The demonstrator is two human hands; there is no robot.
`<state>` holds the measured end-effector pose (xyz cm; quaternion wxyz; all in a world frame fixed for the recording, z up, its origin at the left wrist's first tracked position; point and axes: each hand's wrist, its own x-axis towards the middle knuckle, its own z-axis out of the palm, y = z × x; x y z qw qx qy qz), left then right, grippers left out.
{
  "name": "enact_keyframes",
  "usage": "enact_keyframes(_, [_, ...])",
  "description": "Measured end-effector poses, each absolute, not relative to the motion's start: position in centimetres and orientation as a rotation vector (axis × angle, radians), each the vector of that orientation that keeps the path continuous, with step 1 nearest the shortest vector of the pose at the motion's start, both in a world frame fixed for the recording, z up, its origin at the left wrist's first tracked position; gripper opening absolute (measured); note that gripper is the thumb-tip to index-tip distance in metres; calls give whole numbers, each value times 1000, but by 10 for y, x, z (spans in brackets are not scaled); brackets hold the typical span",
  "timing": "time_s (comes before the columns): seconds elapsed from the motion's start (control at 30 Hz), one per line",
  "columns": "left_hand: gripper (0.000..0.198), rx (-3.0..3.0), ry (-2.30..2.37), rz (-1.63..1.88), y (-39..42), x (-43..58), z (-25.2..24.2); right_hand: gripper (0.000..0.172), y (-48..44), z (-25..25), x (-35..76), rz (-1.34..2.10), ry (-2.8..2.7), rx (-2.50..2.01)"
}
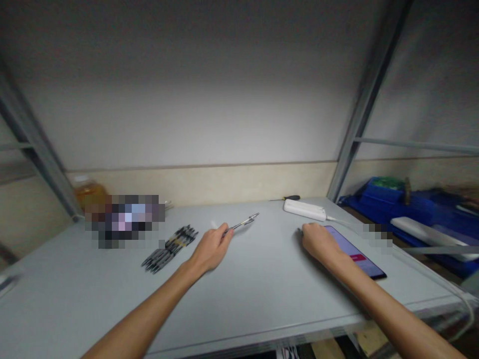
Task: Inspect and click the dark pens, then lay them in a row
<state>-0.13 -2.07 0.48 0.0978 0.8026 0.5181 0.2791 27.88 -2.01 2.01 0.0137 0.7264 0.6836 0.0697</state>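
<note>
Pen (243,221) stood pinched in the closed left hand (211,248) above the middle of the grey table (262,294), its tip pointing far and right. By my judgement only 1 piece was being handled, while the row of dark pens (170,248) just to the left lay apart from both hands. The right hand (318,242) rested knuckles-up on the far end of a phone (355,254); whether its fingers clasped anything could not be told. A white power strip (305,209) lay beyond.
</note>
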Motion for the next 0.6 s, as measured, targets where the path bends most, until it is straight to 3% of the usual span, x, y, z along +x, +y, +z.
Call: enact_keyframes(0.6, [30,2364,1453,748,-23,-2,8,27,-15,29,280,405,2222,2268])
